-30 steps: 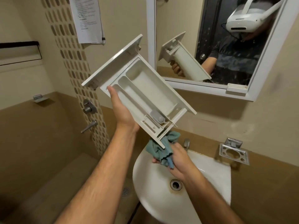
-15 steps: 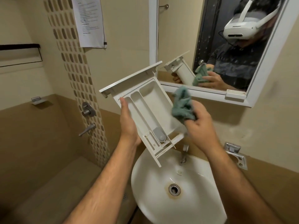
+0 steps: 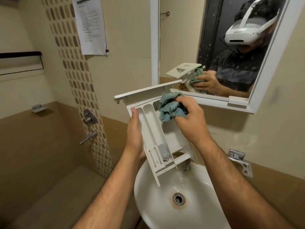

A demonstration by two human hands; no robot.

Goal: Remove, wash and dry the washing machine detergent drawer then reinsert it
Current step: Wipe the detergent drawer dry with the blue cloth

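Detergent drawer [image 3: 149,129], white plastic, is held up over the round white basin [image 3: 158,210], its front panel at the top and tilted toward the mirror [image 3: 206,47], its open side facing the person. Three compartments run lengthwise: two narrow channels on the left, bare as far as I can see, and a wider one on the right. A grey cap [image 3: 164,152] sits at the low end of the second channel. The left hand [image 3: 134,134] grips the drawer's left wall, thumb laid over the rim near the top, the other fingers hidden behind the drawer. The right hand [image 3: 189,120] has its fingers curled tight round a bunched teal cloth [image 3: 170,107] and presses it into the upper end of the wide compartment, right under the front panel. The basin holds nothing but its metal drain [image 3: 178,198], ringed with a brownish stain; a tap [image 3: 186,166] peeks out just below the drawer's lower end.

Half a second ago the cloth was beside the drawer's right edge, not yet in the compartment; a second ago it hung low under the drawer's bottom end. The drawer itself has swung more upright and closer to the mirror since then. A printed sheet [image 3: 91,25] hangs on the wall, and a soap holder [image 3: 239,161] is fixed to the right of the basin.
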